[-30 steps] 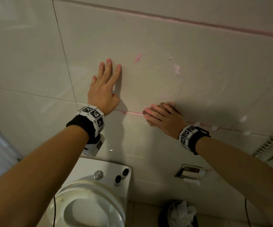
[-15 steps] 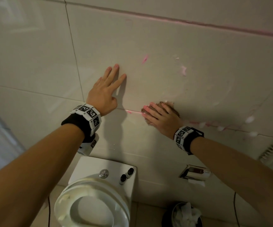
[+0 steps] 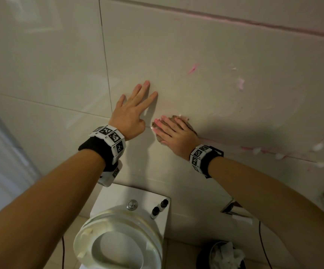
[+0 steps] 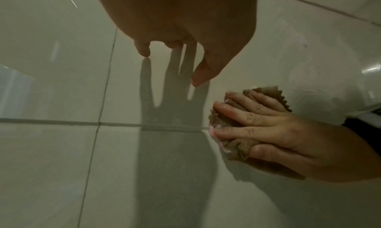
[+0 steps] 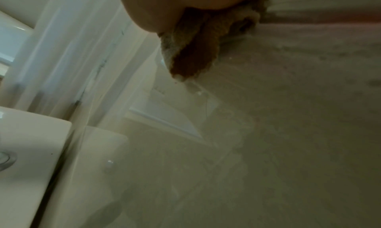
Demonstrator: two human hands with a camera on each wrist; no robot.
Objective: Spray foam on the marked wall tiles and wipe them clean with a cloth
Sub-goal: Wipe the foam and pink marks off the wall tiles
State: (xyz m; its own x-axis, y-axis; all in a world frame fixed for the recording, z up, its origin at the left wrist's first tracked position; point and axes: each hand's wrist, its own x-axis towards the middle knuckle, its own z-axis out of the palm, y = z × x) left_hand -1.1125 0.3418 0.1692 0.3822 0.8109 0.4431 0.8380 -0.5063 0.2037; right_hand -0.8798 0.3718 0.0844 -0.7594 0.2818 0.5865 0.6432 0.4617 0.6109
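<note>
Closer to left hand (image 3: pixel 130 113) now, right hand (image 3: pixel 173 133) presses cloth (image 4: pixel 266 91).

Glossy, smooth ceramic wall tiles (image 3: pixel 215 47); a rough brown terry cloth (image 4: pixel 266 93); glossy toilet (image 3: pixel 122 230).

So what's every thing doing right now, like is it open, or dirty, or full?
left hand: open, fingers spread flat on the wall.
right hand: grips the cloth, pressing it to the wall.
cloth: bunched up, pink foam on its edge.
wall tiles: smeared, with pink marks and foam blobs left.
toilet: lid up, seat down.
bin: holds crumpled white paper.
</note>
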